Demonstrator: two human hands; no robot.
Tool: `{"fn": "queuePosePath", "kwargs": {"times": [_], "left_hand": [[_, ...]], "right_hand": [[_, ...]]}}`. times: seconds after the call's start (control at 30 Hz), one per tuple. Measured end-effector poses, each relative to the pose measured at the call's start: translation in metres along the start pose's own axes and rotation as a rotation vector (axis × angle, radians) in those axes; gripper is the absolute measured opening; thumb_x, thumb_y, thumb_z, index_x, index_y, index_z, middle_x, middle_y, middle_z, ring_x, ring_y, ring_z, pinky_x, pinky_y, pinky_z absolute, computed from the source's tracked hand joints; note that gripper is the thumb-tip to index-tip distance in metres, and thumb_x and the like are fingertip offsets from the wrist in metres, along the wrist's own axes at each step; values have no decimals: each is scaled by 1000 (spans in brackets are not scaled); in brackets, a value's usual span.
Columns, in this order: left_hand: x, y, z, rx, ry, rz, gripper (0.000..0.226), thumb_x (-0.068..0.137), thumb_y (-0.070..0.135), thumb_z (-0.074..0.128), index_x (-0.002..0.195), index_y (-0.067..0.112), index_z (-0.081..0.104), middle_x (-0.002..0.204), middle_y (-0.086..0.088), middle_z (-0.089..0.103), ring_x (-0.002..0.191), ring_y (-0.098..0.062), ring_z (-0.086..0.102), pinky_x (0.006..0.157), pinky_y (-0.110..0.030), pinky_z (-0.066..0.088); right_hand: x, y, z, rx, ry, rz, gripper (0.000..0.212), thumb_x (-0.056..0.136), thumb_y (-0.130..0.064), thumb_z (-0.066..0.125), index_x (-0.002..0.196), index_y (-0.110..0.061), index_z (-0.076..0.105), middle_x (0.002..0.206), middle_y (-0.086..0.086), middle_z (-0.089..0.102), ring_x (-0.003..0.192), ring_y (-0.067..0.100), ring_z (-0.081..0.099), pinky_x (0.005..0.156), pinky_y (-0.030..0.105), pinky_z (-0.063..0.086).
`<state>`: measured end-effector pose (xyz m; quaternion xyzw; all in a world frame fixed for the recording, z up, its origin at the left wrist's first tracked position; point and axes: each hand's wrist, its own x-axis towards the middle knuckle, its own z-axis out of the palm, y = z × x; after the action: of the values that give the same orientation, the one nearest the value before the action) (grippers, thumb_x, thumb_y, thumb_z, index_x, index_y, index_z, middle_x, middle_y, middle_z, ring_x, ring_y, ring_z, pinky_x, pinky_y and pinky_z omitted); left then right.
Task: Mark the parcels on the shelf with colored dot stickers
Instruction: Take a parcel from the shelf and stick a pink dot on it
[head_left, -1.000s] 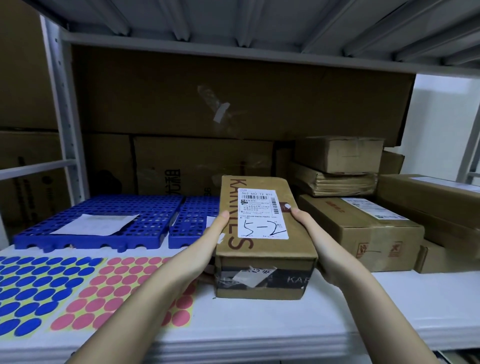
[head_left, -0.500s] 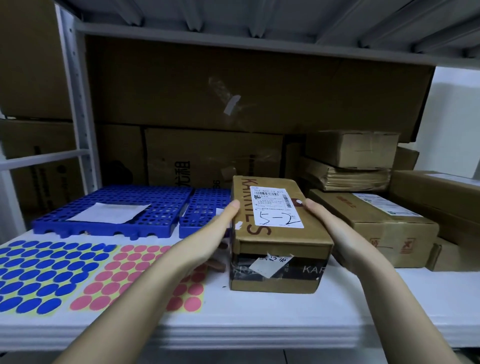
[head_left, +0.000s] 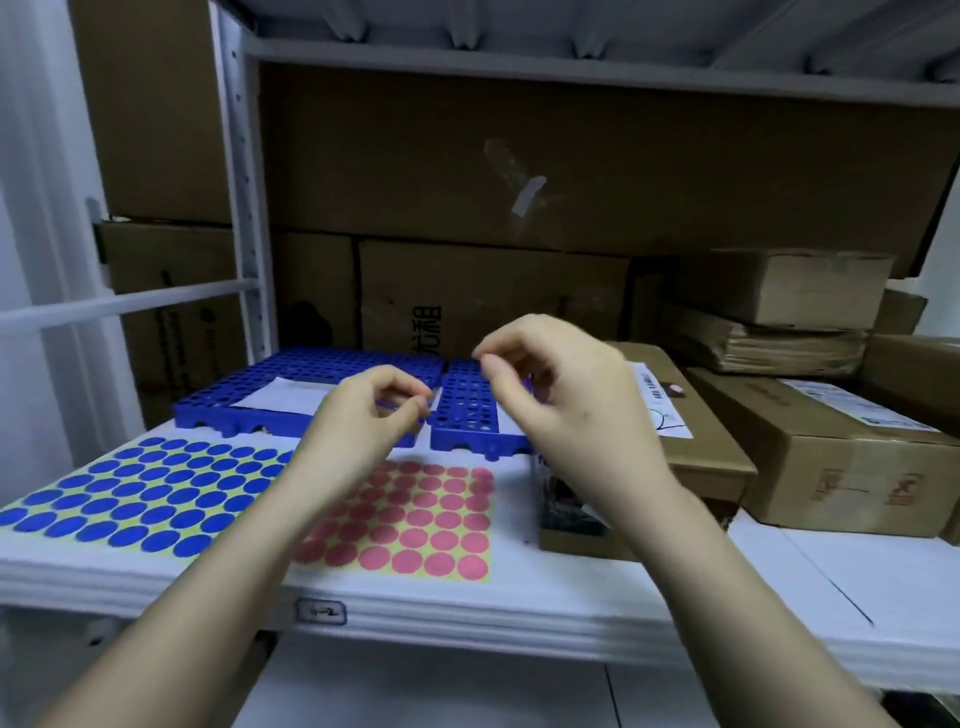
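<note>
**Hands off the parcel, no dot visible**

Left hand (head_left: 363, 415) and right hand (head_left: 566, 400) hover with fingertips pinched; whether either holds a sticker, I cannot tell. The parcel (head_left: 696, 441) sits on the shelf (head_left: 519, 603) beside the pink sticker sheet (head_left: 415, 519); marking seems pending.

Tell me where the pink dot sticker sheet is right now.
In the head view, the pink dot sticker sheet lies flat on the white shelf, between the blue sheet and the labelled parcel.
</note>
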<state>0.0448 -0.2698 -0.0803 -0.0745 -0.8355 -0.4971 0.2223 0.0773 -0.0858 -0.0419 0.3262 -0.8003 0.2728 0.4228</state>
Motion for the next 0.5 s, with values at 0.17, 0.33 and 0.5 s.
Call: {"fn": "queuePosePath", "kwargs": {"times": [0.17, 0.33, 0.5], "left_hand": [[-5, -24, -24, 42, 19, -50, 13, 91, 14, 61, 84, 25, 65, 77, 6, 69, 74, -8, 68, 82, -41, 53], [-7, -44, -32, 93, -22, -76, 19, 92, 12, 58, 84, 28, 66, 87, 4, 71, 74, -5, 68, 74, -29, 54], [1, -60, -13, 259, -248, -63, 19, 95, 15, 55, 105, 26, 66, 98, 6, 72, 87, -11, 70, 81, -37, 56]], "right_hand": [[2, -21, 47, 13, -175, 10, 9, 94, -25, 56, 95, -24, 64, 87, -11, 62, 79, 6, 58, 70, 34, 50], [4, -6, 88, -33, -375, 196, 25, 99, -19, 46, 115, -22, 65, 110, -6, 67, 100, 13, 60, 86, 35, 48], [-10, 20, 116, -275, -665, 337, 39, 93, -1, 40, 128, -11, 53, 123, 12, 58, 113, 34, 55, 87, 40, 46]]}}
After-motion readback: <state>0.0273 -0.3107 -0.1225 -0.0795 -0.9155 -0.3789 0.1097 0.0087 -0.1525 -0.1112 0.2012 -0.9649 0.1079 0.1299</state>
